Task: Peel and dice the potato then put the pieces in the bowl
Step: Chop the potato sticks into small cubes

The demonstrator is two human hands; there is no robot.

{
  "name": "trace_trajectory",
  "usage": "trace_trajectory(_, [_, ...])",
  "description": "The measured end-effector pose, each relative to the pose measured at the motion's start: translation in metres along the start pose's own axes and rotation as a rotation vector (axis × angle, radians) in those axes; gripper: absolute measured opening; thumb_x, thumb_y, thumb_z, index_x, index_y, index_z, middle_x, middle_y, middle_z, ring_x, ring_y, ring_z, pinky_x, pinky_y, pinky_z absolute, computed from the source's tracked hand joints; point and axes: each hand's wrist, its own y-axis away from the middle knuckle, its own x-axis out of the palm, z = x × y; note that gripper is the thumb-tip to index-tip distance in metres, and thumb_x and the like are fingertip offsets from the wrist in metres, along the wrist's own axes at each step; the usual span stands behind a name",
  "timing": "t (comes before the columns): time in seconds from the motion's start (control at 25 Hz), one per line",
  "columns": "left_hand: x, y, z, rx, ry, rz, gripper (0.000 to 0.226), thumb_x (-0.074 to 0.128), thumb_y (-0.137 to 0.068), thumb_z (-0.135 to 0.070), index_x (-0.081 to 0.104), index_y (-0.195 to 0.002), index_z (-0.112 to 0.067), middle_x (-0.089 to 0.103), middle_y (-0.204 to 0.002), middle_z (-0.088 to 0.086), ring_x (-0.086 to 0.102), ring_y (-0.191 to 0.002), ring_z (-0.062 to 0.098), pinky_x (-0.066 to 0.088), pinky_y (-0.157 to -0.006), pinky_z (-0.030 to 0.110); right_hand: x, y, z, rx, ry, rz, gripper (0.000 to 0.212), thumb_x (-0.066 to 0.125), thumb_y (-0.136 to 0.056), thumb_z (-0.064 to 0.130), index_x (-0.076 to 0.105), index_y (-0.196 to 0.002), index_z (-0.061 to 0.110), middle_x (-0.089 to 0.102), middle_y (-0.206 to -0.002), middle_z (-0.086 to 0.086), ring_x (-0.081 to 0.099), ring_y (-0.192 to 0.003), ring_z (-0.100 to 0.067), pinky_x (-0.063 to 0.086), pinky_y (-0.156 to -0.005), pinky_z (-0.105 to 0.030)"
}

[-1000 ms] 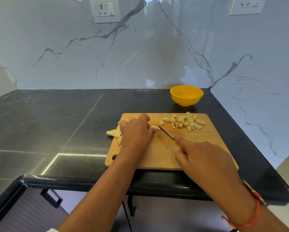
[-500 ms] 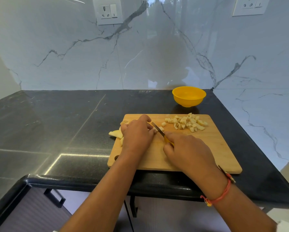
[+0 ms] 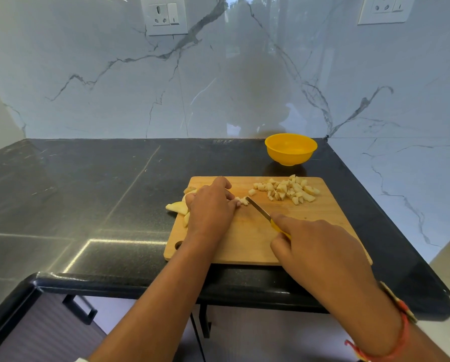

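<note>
I see the potato strip [image 3: 242, 200] on the cutting board [image 3: 331, 215], pinned under curled left hand [image 3: 211, 207] fingers. Right hand [image 3: 315, 246] grips the knife [image 3: 259, 209], tip touching the strip. Diced pile [image 3: 288, 190] at the board's 1 o'clock, wedges [image 3: 177, 207] at 9. Yellow bowl [image 3: 291, 148] on the table [image 3: 88, 192], 12 o'clock.

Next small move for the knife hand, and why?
Probably slice the knife in the right hand down through the potato strip the left hand pins to the board. The blade tip sits beside the strip's exposed end, uncut wedges wait at the board's left edge, and the bowl looks empty.
</note>
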Motion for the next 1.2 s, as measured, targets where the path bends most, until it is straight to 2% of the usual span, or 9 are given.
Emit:
trace_trajectory(0.12, [-0.002, 0.0, -0.001, -0.018, 0.007, 0.009, 0.034, 0.073, -0.087, -0.039, 0.057, -0.115, -0.029, 0.072, -0.095, -0.012, 0.063, -0.098, 0.011, 0.022, -0.087, 0.032, 0.006, -0.015, 0.011, 0.004, -0.045, -0.032, 0.048, 0.034, -0.095, 0.046, 0.037, -0.143, 0.046, 0.051, -0.065, 0.013, 0.048, -0.057, -0.007, 0.045, -0.05, -0.024])
trace_trajectory(0.28, [-0.003, 0.001, -0.001, -0.036, 0.029, 0.012, 0.03, 0.073, -0.088, -0.033, 0.058, -0.114, -0.028, 0.073, -0.092, -0.012, 0.063, -0.097, 0.01, 0.022, -0.087, 0.032, 0.02, -0.034, 0.021, 0.02, -0.092, 0.026, 0.05, 0.036, -0.095, 0.046, 0.036, -0.145, 0.044, 0.059, -0.081, 0.012, 0.053, -0.069, -0.008, 0.053, -0.063, -0.031])
trace_trajectory(0.52, [-0.002, 0.0, -0.001, -0.045, 0.05, 0.017, 0.027, 0.071, -0.089, -0.027, 0.058, -0.113, -0.027, 0.074, -0.09, -0.011, 0.063, -0.098, 0.01, 0.021, -0.086, 0.032, 0.025, -0.04, 0.023, 0.016, -0.102, 0.108, 0.051, 0.037, -0.092, 0.045, 0.041, -0.143, 0.042, 0.066, -0.094, 0.008, 0.058, -0.08, -0.014, 0.053, -0.068, -0.034])
trace_trajectory(0.72, [-0.001, 0.001, -0.001, -0.024, 0.039, 0.003, 0.026, 0.07, -0.091, -0.026, 0.058, -0.114, -0.026, 0.073, -0.091, -0.012, 0.062, -0.098, 0.011, 0.022, -0.086, 0.033, 0.014, -0.022, 0.013, -0.015, -0.077, 0.126, 0.046, 0.036, -0.092, 0.046, 0.045, -0.137, 0.046, 0.056, -0.075, 0.011, 0.052, -0.067, -0.008, 0.044, -0.054, -0.028])
trace_trajectory(0.92, [-0.001, 0.001, -0.001, -0.022, 0.038, -0.003, 0.026, 0.07, -0.091, -0.026, 0.058, -0.114, -0.027, 0.073, -0.09, -0.013, 0.062, -0.096, 0.009, 0.021, -0.086, 0.033, 0.001, -0.002, -0.007, -0.012, -0.006, 0.108, 0.049, 0.03, -0.094, 0.05, 0.031, -0.143, 0.054, 0.048, -0.068, 0.014, 0.049, -0.063, -0.007, 0.051, -0.058, -0.026])
trace_trajectory(1.04, [-0.001, 0.002, -0.001, -0.005, 0.018, 0.007, 0.025, 0.068, -0.093, -0.027, 0.058, -0.115, -0.029, 0.073, -0.093, -0.013, 0.061, -0.098, 0.009, 0.022, -0.087, 0.033, -0.003, 0.005, -0.01, -0.001, 0.013, -0.015, 0.053, 0.023, -0.089, 0.052, 0.039, -0.139, 0.053, 0.047, -0.057, 0.014, 0.046, -0.052, -0.006, 0.046, -0.047, -0.023])
trace_trajectory(1.12, [-0.003, 0.001, -0.002, 0.013, -0.017, 0.022, 0.028, 0.067, -0.093, -0.03, 0.058, -0.119, -0.031, 0.073, -0.099, -0.014, 0.059, -0.103, 0.009, 0.025, -0.094, 0.034, -0.001, -0.003, -0.013, 0.035, -0.033, -0.1, 0.051, 0.028, -0.089, 0.05, 0.047, -0.136, 0.05, 0.046, -0.053, 0.014, 0.046, -0.047, -0.007, 0.045, -0.042, -0.023])
trace_trajectory(1.2, [-0.003, 0.001, -0.005, 0.046, -0.042, 0.047, 0.035, 0.068, -0.092, -0.033, 0.057, -0.125, -0.03, 0.073, -0.104, -0.013, 0.058, -0.106, 0.01, 0.028, -0.098, 0.032, 0.005, -0.018, -0.019, 0.084, -0.095, -0.122, 0.047, 0.037, -0.092, 0.046, 0.047, -0.138, 0.047, 0.051, -0.058, 0.013, 0.05, -0.051, -0.008, 0.05, -0.046, -0.029])
